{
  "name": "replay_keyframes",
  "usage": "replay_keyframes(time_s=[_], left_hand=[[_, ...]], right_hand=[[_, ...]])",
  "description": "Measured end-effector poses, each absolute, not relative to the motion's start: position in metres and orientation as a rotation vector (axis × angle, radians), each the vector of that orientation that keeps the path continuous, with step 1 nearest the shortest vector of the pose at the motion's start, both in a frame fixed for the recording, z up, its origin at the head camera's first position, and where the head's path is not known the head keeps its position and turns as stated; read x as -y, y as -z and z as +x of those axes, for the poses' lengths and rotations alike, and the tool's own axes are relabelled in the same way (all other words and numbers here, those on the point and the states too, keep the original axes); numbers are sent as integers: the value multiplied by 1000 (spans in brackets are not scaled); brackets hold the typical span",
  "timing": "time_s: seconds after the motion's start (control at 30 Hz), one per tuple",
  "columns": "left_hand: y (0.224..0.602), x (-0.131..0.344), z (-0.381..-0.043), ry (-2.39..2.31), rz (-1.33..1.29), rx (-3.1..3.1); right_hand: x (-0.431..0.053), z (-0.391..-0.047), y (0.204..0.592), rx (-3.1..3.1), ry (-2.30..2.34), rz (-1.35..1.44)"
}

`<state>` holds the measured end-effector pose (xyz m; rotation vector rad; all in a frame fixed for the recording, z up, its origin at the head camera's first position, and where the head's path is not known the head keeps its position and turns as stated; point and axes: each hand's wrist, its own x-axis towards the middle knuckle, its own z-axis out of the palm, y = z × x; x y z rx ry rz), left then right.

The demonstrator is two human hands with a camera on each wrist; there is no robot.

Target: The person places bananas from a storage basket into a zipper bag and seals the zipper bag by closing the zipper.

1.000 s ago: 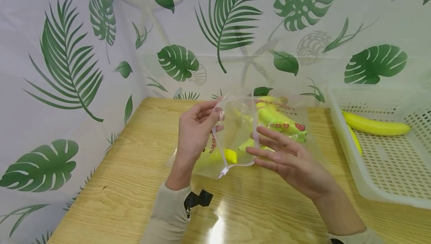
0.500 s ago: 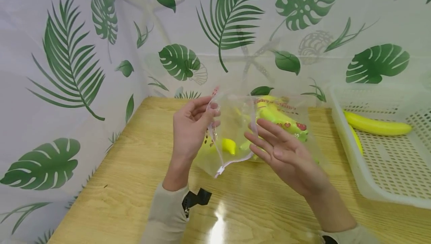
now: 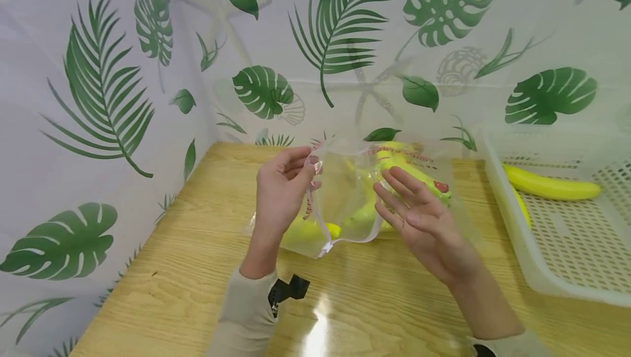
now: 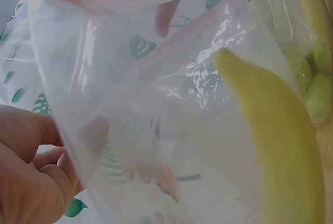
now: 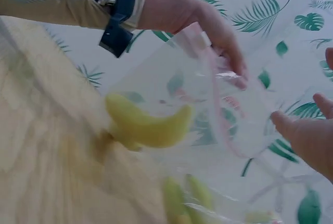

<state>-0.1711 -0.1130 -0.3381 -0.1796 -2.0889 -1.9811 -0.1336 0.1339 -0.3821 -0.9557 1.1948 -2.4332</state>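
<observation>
My left hand [image 3: 281,195] pinches the left edge of a clear zip bag [image 4: 145,83], whose mouth gapes toward me. The bag's white slider [image 3: 326,248] is at the near lower end of the mouth. Inside lies a yellow banana [image 4: 281,135], which also shows through the plastic in the right wrist view. My right hand [image 3: 434,231] has its fingers spread and straight, with the fingertips right at the opposite edge of the mouth. Behind it lies a second clear bag [image 3: 455,182] with red print, holding several yellow and green pieces.
A white plastic basket [image 3: 529,269] stands at the right with two bananas [image 3: 552,183] in it. The wooden table [image 3: 177,291] meets a leaf-printed sheet [image 3: 276,28] at the back and left.
My left hand has shifted slightly left, keeping its pinch on the bag's edge. My right hand has moved a little up with its fingers spread, and the bag's mouth stands wider.
</observation>
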Motion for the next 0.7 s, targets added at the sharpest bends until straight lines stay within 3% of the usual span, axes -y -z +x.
replay_keyframes(time_s=[0.2,0.33,0.53,0.7], left_hand=[[347,113,-178,2074,-128,2088],[349,118,-179,2049,-101,2085],[349,122,-180,2041,-87,2089],[350,122,-181,2050,-102,2084]], right_hand=[[-169,-124,361,-1577,2376,-968],[-203,-124,343,-2019,2176,-777],[-271,-150,323,-2756,1313,-366],[-308,-182,310,-2973,560,-280]])
